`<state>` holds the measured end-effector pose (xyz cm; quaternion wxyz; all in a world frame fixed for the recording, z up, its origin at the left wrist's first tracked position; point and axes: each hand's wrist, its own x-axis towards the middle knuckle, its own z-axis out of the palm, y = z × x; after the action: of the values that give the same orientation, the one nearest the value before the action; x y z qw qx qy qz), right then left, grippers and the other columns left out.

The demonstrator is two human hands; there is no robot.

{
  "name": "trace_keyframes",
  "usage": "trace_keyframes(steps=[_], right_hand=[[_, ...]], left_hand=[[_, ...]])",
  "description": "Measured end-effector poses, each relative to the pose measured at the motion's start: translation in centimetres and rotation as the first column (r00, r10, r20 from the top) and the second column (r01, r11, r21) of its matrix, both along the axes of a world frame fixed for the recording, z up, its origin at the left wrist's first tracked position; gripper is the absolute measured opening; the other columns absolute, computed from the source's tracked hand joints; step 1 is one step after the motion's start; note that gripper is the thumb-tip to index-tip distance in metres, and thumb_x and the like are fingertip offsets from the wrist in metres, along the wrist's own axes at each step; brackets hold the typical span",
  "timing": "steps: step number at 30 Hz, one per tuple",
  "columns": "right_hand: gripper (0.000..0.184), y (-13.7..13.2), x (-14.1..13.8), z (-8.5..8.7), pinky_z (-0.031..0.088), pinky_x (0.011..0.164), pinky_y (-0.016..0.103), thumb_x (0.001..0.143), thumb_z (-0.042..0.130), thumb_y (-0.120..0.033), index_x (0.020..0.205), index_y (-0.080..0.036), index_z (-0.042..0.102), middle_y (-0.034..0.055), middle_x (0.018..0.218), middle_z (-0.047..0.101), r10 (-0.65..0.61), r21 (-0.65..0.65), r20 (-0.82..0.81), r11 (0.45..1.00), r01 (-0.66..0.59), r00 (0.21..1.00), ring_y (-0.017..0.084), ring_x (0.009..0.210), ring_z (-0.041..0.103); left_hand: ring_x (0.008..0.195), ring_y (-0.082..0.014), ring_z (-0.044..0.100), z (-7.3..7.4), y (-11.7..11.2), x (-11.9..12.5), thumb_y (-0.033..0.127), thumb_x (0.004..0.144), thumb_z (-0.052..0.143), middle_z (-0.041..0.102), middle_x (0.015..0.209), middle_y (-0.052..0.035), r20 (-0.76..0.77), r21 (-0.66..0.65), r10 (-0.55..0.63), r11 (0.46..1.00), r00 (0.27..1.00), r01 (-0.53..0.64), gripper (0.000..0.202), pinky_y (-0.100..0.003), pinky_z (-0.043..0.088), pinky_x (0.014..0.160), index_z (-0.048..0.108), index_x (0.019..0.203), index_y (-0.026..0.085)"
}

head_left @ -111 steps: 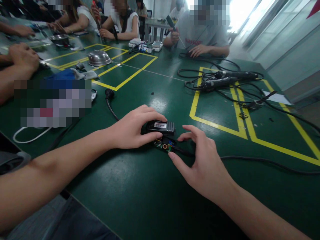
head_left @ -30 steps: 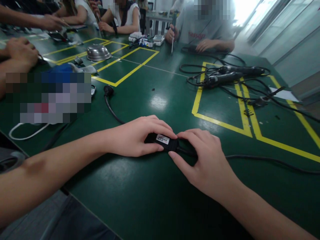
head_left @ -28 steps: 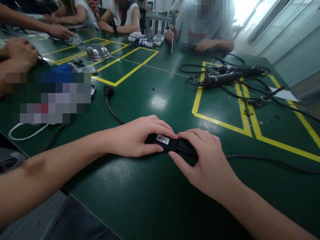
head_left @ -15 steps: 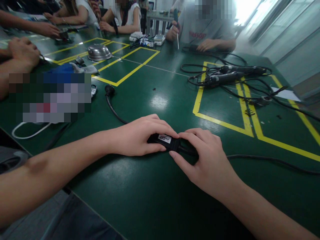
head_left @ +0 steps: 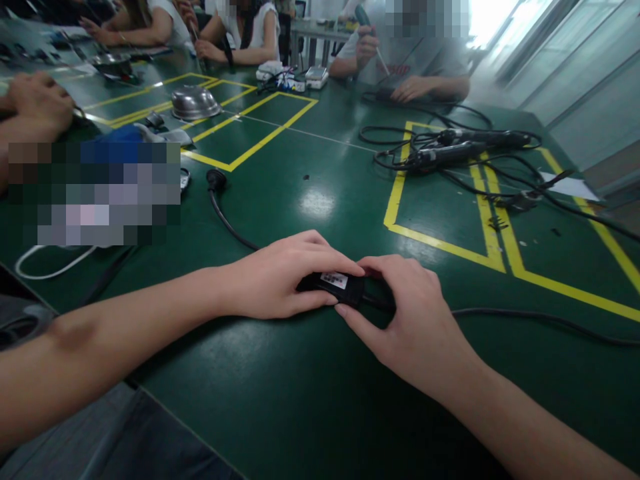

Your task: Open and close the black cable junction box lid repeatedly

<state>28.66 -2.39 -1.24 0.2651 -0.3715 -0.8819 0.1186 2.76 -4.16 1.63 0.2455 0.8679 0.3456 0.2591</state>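
A black power adapter [head_left: 345, 289] with a white label lies on the green table in front of me. My left hand [head_left: 295, 273] is wrapped over its left part, thumb along the near side and fingers along the far side. At its right end, my right hand [head_left: 405, 303] pinches the corners between thumb and fingertips, its palm arched over the cord. One black cord [head_left: 227, 223] runs from under my left hand to a plug [head_left: 217, 179] on the table. The other cord [head_left: 540, 315] leaves to the right beneath my right hand.
Black screwdriver-like tools with tangled cables [head_left: 445, 155] lie at the right among yellow tape lines. A metal bowl [head_left: 195, 102] sits upside down farther back. Across the table, a person holds a screwdriver [head_left: 365, 20]. A blue cloth-like thing [head_left: 120, 137] lies left.
Both hands keep their hold on the adapter, which has shifted very slightly to the right. The person opposite has raised and tilted the screwdriver. A co-worker's hand at the upper left has withdrawn.
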Motion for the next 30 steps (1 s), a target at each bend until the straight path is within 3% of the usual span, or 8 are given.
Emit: trace_keyframes(steps=[9,15,24,30], right_hand=[[0.028,0.02,0.20,0.10,0.050,0.089,0.051,0.100,0.074,-0.044,0.118,-0.023,0.069,0.0111,0.111,0.077,0.025,-0.010,0.003,1.000,-0.025,1.000,0.034,0.102,0.072],[0.021,0.01,0.15,0.17,0.050,0.090,0.051,0.101,0.070,-0.040,0.115,-0.024,0.069,0.0114,0.111,0.077,0.048,-0.001,-0.003,0.999,-0.048,0.999,0.034,0.102,0.071],[0.022,0.03,0.23,0.18,0.050,0.090,0.051,0.101,0.071,-0.038,0.116,-0.023,0.069,0.0116,0.111,0.077,0.057,-0.003,-0.003,0.998,-0.057,0.998,0.034,0.103,0.071],[0.022,0.03,0.17,0.32,0.050,0.090,0.052,0.101,0.069,-0.039,0.117,-0.023,0.070,0.0130,0.113,0.077,0.050,-0.011,0.011,0.999,-0.049,0.999,0.034,0.104,0.071]], left_hand=[[0.124,-0.0264,0.072,0.34,0.17,0.03,0.022,0.107,0.078,0.083,0.141,-0.0085,-0.083,0.032,-0.012,0.999,0.996,0.015,0.035,-0.043,0.058,0.112,0.075,0.142,0.020],[0.118,-0.0277,0.076,0.74,-0.02,0.47,0.020,0.112,0.068,0.080,0.149,-0.0104,-0.190,0.160,-0.020,0.986,0.982,0.051,0.033,-0.045,0.059,0.108,0.075,0.144,0.017],[0.122,-0.0280,0.079,0.70,0.61,0.23,0.022,0.109,0.072,0.082,0.145,-0.0112,-0.154,0.170,-0.055,0.982,0.987,0.081,0.033,-0.042,0.061,0.107,0.078,0.142,0.018],[0.116,-0.0284,0.080,0.57,0.44,0.02,0.032,0.115,0.066,0.081,0.147,-0.0116,-0.255,0.265,-0.031,0.959,0.966,0.101,0.037,-0.043,0.062,0.101,0.076,0.149,0.021]])
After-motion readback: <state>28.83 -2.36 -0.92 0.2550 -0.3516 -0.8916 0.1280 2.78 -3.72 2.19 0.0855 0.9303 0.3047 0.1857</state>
